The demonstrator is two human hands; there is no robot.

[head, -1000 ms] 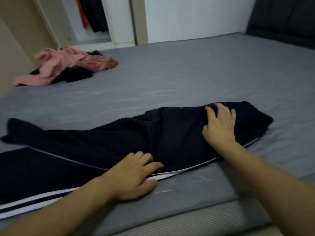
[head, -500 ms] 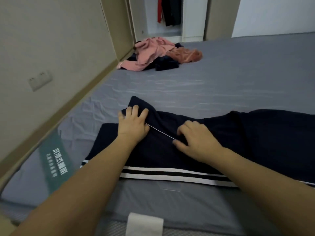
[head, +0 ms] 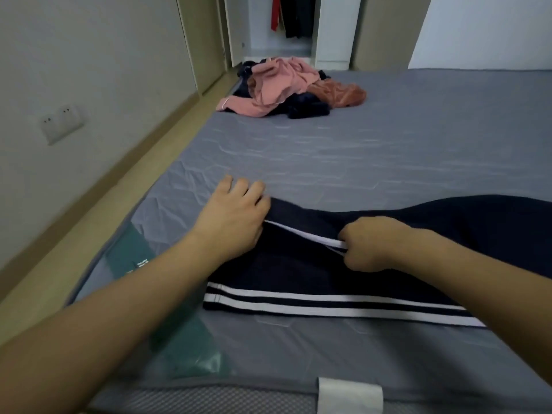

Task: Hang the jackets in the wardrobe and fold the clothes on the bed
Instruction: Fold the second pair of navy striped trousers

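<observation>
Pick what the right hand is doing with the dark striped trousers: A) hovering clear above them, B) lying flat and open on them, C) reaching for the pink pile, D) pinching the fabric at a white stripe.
D: the right hand is curled, pinching the dark striped trousers at a white stripe.

Items you cannot fully read:

- Dark navy trousers with white side stripes (head: 298,270): cut off by the right edge; the waist end is out of view.
- Your left hand (head: 236,216): palm side and thumb hidden against the cloth.
- Your right hand (head: 370,246): fingertips curled under, hidden in the striped fold.
- Heap of pink, rust and dark clothes (head: 286,85): separate garments too tangled to count.
- Open white wardrobe (head: 298,22): top cropped; its hanging red and dark garments cannot be identified.
- Teal mattress label (head: 131,258): print blurred, partly behind your left forearm.
</observation>
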